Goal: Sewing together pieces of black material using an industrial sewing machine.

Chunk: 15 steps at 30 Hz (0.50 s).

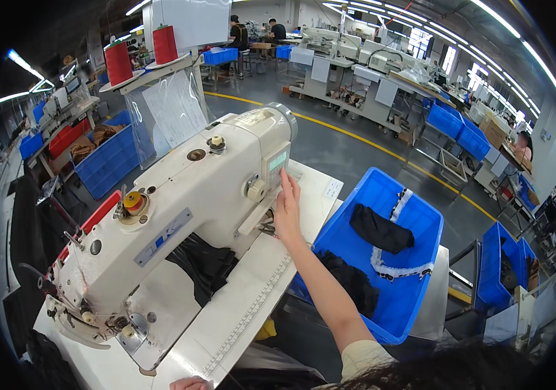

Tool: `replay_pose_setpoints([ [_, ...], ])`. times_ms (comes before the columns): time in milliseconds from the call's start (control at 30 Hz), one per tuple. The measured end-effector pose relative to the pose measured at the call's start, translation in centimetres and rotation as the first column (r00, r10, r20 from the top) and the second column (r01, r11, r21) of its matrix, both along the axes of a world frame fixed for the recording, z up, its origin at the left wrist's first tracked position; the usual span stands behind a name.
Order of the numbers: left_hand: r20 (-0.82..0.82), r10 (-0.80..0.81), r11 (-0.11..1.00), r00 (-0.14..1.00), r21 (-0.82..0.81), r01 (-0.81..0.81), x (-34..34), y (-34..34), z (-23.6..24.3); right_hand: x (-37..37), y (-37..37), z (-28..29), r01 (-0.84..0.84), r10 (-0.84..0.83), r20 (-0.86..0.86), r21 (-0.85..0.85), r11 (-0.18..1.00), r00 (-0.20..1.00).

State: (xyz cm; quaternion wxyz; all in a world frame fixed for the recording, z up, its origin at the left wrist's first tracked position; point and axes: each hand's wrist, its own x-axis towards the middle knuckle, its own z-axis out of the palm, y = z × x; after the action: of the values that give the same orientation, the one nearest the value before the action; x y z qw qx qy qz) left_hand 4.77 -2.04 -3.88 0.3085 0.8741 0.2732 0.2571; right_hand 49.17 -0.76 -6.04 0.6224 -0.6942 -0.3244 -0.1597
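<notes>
My right hand (287,211) reaches up to the small control panel (277,162) on the white sewing machine (180,175). Its index finger is stretched out and touches the panel just under the lit screen; the hand holds nothing. Only a bit of my left hand (190,384) shows at the lower edge, by the front edge of the sewing table (239,312); most of its fingers are cut off from view. Black fabric (203,266) lies bunched under the machine arm, behind the needle area. A printed ruler strip (248,315) runs along the table.
Right of the table stands a blue bin (414,305) with black cloth pieces (382,229) and white trim (388,263). Red thread cones (118,63) sit on a stand behind the machine. Another blue bin (105,169) is at the left. Other people work at distant machines.
</notes>
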Motion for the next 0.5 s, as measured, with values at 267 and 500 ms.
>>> replay_pose_setpoints([
  [267, 0.053, 0.040, 0.999, 0.998, -0.021, -0.039, 0.3, -0.7, -0.2, -0.1, -0.3, 0.5, 0.235, -0.223, 0.084, -0.191, 0.953, 0.971],
  [500, 0.297, 0.012, 0.925, 0.955, -0.367, 0.102, 0.1, -1.4, -1.0, -1.0, -0.3, -0.5, 0.245, -0.274, 0.025, 0.373, 0.895, 0.961],
])
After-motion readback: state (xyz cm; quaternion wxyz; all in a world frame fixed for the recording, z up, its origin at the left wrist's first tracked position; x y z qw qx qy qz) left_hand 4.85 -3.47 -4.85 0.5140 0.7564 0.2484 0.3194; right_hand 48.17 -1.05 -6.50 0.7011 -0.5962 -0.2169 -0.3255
